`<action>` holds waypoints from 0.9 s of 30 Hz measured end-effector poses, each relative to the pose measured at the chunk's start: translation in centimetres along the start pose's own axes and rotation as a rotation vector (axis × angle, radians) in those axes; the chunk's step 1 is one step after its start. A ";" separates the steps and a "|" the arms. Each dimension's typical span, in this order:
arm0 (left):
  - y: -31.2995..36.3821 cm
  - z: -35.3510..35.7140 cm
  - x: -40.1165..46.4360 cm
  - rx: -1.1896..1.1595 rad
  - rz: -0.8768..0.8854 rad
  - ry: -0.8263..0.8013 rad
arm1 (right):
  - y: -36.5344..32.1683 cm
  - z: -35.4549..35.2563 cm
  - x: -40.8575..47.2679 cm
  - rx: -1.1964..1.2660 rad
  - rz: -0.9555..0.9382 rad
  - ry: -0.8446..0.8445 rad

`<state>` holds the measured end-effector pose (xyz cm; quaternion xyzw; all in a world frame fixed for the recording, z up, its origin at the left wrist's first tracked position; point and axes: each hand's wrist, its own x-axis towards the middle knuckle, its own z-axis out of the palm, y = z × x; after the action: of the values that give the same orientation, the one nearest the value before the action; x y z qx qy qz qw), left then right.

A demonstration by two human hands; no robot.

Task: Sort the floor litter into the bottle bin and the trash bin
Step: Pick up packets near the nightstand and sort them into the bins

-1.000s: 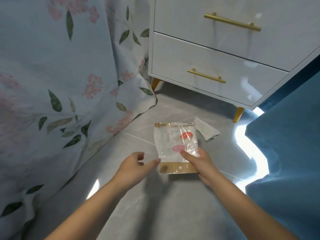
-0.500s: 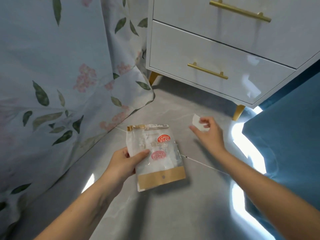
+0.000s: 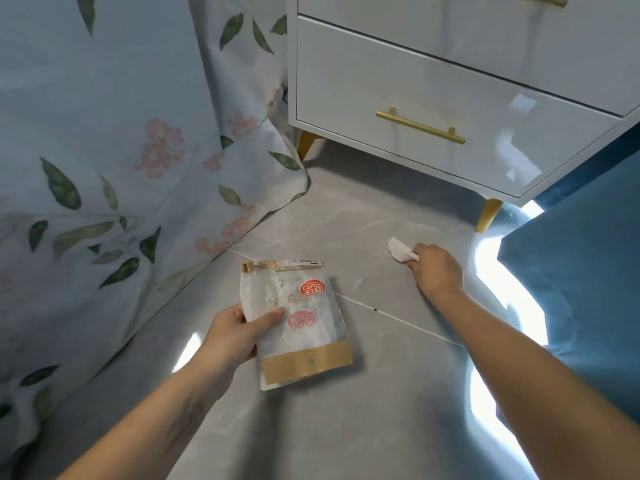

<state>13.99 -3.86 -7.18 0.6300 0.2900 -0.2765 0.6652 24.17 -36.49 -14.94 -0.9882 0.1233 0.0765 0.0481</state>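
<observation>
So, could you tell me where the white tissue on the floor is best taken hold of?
Probably at its near right end, coming from the right, as the right hand does: the tissue lies flat on the floor, and its crumpled end gives the fingers something to pinch.

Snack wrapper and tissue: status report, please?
Left hand grips snack wrapper, lifted. Right hand pinches crumpled tissue at floor. No bins in view; nothing in the way.

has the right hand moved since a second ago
Yes. The right hand left the plastic wrapper, now held by the left hand, and reached toward the white nightstand, gripping the crumpled tissue.
</observation>
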 end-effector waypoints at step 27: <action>7.8 -12.1 -23.9 -0.036 0.364 0.089 | -22.7 -24.2 -24.5 1.236 -0.366 -0.961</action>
<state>3.09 8.70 15.19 0.6718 0.2052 -0.1181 0.7019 9.77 -11.56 14.57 -0.6465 -0.0550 0.4021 0.6460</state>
